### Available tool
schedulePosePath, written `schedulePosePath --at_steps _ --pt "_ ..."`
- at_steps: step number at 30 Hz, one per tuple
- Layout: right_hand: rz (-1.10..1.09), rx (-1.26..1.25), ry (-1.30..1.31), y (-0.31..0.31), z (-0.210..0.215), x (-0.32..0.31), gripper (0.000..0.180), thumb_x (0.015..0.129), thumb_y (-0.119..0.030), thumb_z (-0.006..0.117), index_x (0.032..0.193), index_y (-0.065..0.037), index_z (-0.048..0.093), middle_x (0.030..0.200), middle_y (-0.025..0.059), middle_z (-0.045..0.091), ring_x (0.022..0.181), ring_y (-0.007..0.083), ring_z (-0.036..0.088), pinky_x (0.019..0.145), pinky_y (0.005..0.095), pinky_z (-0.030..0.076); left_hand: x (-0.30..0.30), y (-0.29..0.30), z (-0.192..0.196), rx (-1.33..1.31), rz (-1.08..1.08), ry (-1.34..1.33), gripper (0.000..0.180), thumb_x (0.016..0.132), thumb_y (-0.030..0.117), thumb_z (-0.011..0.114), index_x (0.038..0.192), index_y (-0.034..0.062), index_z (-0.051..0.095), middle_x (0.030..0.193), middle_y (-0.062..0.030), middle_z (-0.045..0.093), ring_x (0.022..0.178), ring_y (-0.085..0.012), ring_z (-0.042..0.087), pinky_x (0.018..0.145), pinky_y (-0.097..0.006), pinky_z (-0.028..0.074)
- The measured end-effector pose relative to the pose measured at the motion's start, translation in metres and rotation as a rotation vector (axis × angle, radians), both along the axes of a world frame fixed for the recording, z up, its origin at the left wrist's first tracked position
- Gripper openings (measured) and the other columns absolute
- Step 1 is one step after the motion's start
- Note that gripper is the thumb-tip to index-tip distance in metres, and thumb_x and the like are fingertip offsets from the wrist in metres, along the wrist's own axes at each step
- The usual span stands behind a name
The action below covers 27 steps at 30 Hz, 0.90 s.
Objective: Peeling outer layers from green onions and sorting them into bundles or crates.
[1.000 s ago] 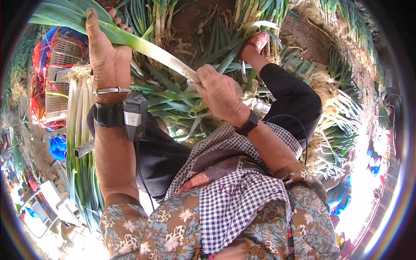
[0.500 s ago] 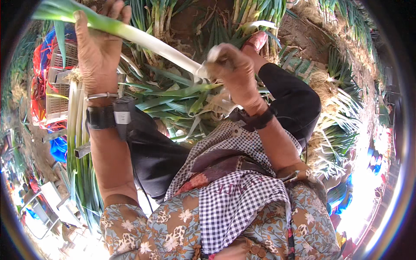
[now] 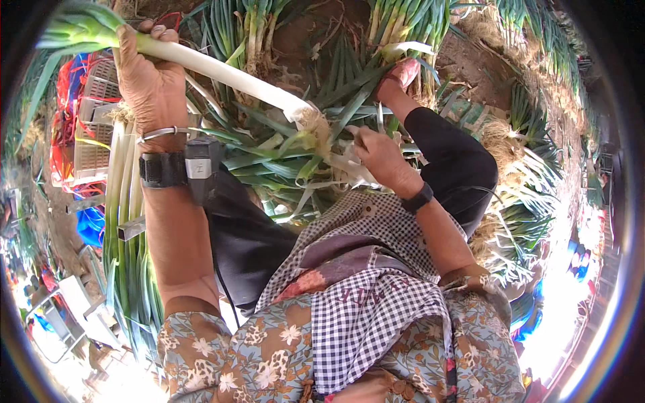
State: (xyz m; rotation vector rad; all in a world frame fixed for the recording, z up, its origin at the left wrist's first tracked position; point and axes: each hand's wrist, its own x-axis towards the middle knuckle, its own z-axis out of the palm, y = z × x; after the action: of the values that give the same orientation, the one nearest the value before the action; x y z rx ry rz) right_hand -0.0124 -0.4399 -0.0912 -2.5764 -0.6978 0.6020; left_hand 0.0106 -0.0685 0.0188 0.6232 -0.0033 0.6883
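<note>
A long green onion point(image 3: 222, 75) slants across the upper left, its green leaves at the far left and its white shaft running down to a shaggy root end point(image 3: 310, 121). My left hand point(image 3: 153, 80) is closed around it where the green meets the white. My right hand point(image 3: 383, 158) is off the onion, to the right of the roots, with its fingers curled. A thin pale strip point(image 3: 380, 119) sticks up by these fingers; I cannot tell whether they hold it. Pale peeled skins point(image 3: 349, 169) lie just below and left of that hand.
Loose green leaves point(image 3: 269, 161) cover the ground between my legs. Bundles of green onions stand at the top point(image 3: 410, 27) and lie at right point(image 3: 524, 201). More onions point(image 3: 124, 221) stand beside my left forearm, near a metal bar point(image 3: 131, 229) and a beige crate point(image 3: 94, 127).
My right hand has come away from the onion's root end, moving down and right. The root end now shows. My left hand has shifted slightly left and down, still gripping the onion.
</note>
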Motion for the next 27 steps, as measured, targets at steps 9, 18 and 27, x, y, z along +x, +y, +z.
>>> schedulePosePath --at_steps 9,18,27 --pt "0.282 0.582 -0.665 0.091 0.062 0.006 0.021 0.085 -0.007 0.060 0.105 -0.002 0.053 0.096 0.0146 0.054 0.090 0.0313 0.060 0.071 0.0369 0.051 0.003 -0.022 -0.009 0.029 0.231 0.288 0.017 0.092 0.006 0.059 0.105 0.0024 0.049 0.094 -0.0109 0.053 0.083 -0.0225 0.051 0.080 -0.041 0.051" --pt "0.483 0.200 -0.443 0.030 0.016 -0.021 0.024 0.081 0.001 0.055 0.104 -0.002 0.052 0.089 0.0133 0.053 0.080 0.0305 0.063 0.065 0.0392 0.053 -0.006 -0.017 -0.004 0.029 0.344 0.338 0.017 0.094 0.011 0.058 0.104 0.0019 0.049 0.092 -0.0103 0.053 0.082 -0.0220 0.051 0.078 -0.039 0.052" --pt "0.167 0.377 -0.352 0.041 0.038 -0.016 0.027 0.086 -0.011 0.060 0.111 -0.002 0.051 0.102 0.0168 0.056 0.085 0.0340 0.063 0.066 0.0420 0.051 -0.007 -0.001 -0.010 0.069 0.423 0.360 0.016 0.096 0.013 0.055 0.104 0.0022 0.047 0.094 -0.0102 0.053 0.084 -0.0219 0.055 0.077 -0.037 0.054"
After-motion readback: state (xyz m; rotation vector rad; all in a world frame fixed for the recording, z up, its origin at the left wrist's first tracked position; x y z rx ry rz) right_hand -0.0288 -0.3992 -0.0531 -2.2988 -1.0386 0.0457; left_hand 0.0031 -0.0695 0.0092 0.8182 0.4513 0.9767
